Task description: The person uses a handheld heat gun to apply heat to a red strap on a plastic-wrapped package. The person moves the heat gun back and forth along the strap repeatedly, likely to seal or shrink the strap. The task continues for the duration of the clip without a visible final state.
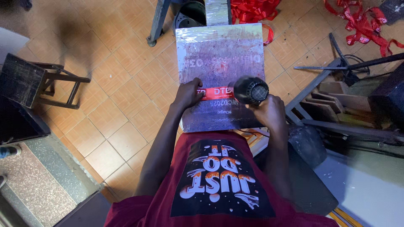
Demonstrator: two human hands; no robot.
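The red ribbon (214, 92) lies flat across the stained board (221, 54), its long axis running from 9 o'clock to 3 o'clock, a narrow band with white printing along it. Its left end is under the left hand (188, 93), whose fingers press it down on the board (a flat press, not a closed grip). Its right end disappears beneath the black heat gun (251, 90). The right hand (268, 111) has its grip clenched around the gun's handle, and the round grilled back of the gun faces the camera, so the nozzle points down at the ribbon.

The board is a tall rectangle, long axis from 12 to 6 o'clock, wrapped in clear film, its face mottled purple-grey with faint mirrored lettering and a pale strip along the top edge. It sits in front of the person's maroon shirt (139, 214), which carries a black printed panel.

At 12 to 1 o'clock, heaps of red ribbons (362, 23) lie on the tiled floor (118, 84). A dark wooden stool (29, 82) stands at 9 o'clock, and a metal frame with wooden pieces (336, 98) is at 3 o'clock.
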